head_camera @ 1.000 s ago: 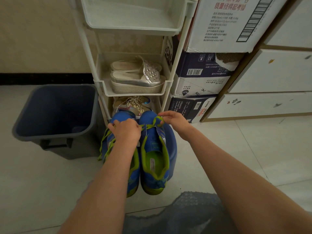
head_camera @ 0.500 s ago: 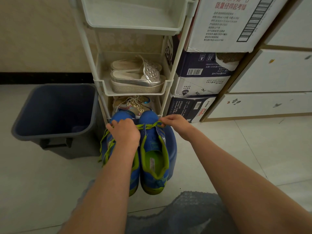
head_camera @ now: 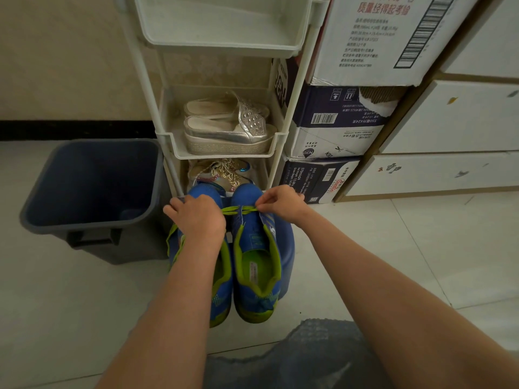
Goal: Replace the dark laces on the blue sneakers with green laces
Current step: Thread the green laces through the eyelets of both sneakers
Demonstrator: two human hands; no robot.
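Both bare forearms reach straight out and down from the person, wrists nearly level. The left hand (head_camera: pixel 198 217) is turned knuckles-up, its fingers curled tight over the front of the left sneaker (head_camera: pixel 222 290). One end of the green lace (head_camera: pixel 238 210) disappears under those knuckles, though the palm side is hidden. The right hand (head_camera: pixel 280 203) sits just beyond the toe end of the right sneaker (head_camera: pixel 257 262), wrist bent inward. Its thumb and forefinger pinch the other end of the lace, and the other fingers are tucked in. The lace runs taut between the two hands, across the right sneaker's front eyelets. More green lace trails loose down the outer side of the left sneaker. The blue, green-lined pair lies side by side, heels toward the person, on a rounded blue object (head_camera: pixel 289 248) that may be a low stool. It stands on a pale tiled floor (head_camera: pixel 393 248). Directly behind is a white plastic shoe rack (head_camera: pixel 280 136) holding silver platform sandals (head_camera: pixel 224 130), with a glittery lace-up shoe (head_camera: pixel 224 172) on the tier below. A dark blue-grey bin (head_camera: pixel 84 186) stands to its left, and stacked cardboard boxes (head_camera: pixel 337 122) and white drawers (head_camera: pixel 449 116) to its right. A cream wall with black skirting (head_camera: pixel 70 130) runs behind.
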